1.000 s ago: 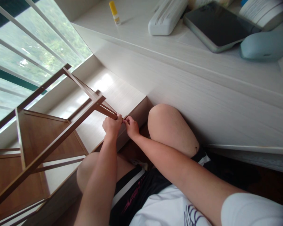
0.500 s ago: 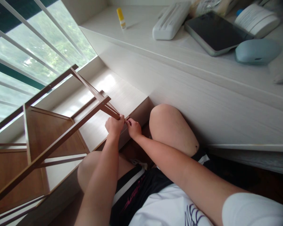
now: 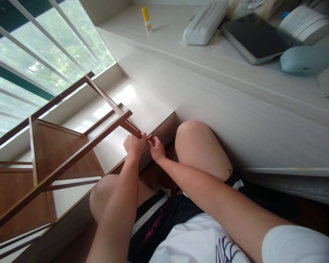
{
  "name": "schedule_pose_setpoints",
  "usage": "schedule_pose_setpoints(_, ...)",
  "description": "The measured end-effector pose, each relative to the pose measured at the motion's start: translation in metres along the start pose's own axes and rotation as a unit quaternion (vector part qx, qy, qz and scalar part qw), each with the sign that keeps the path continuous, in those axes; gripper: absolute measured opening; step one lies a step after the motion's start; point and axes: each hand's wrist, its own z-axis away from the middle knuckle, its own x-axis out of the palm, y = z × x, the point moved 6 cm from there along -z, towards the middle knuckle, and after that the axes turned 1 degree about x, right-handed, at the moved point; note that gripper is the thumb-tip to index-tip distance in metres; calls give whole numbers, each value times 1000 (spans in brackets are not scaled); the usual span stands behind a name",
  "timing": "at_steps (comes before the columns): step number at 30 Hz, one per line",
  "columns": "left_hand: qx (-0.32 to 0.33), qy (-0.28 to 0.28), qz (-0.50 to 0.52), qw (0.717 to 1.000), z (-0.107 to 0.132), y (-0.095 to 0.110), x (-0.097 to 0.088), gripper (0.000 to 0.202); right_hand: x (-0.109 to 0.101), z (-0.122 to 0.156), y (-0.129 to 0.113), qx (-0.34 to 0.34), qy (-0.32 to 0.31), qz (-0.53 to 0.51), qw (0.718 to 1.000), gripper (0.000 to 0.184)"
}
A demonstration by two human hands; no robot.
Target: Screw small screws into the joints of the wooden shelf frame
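A brown wooden rack [image 3: 60,160] with slim bars and shelf boards lies tipped on its side on a low white ledge [image 3: 137,109] by the window. My left hand [image 3: 134,145] is closed around the near end of one of its bars. My right hand [image 3: 156,149] is right beside it, fingers pinched at the same bar end; what they hold is too small to make out. Both my bare knees are under and beside the hands.
A white desk [image 3: 235,76] runs along the right, carrying a yellow glue stick [image 3: 146,18], a white case [image 3: 204,23], a dark tablet [image 3: 256,36] and a pale blue mouse-like object [image 3: 305,60]. White window bars [image 3: 30,54] are at the left.
The view has shifted slightly; the rack's end and both hands sit a little further right in the picture. The hands keep the same grip at the bar end.
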Motion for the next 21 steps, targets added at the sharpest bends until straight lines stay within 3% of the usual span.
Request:
schedule_pose_setpoints(2,0,-1,0,1000,0,0,0,56,0,2,-4,-22,-11,17,1000,17)
schedule_pose_setpoints(6,0,-9,-2,1000,-1,1,0,56,0,0,-4,-13,-10,42,999,25)
schedule_pose_setpoints(10,-3,-11,2,1000,-2,1,-1,56,-2,-1,-3,3,6,46,999,16)
schedule_pose_setpoints(15,-8,-10,-3,1000,-3,0,-1,56,-1,1,-8,-26,-3,93,995,19)
schedule_pose_setpoints(21,2,-9,-1,1000,-4,0,2,55,4,-1,-5,-7,-36,104,994,43)
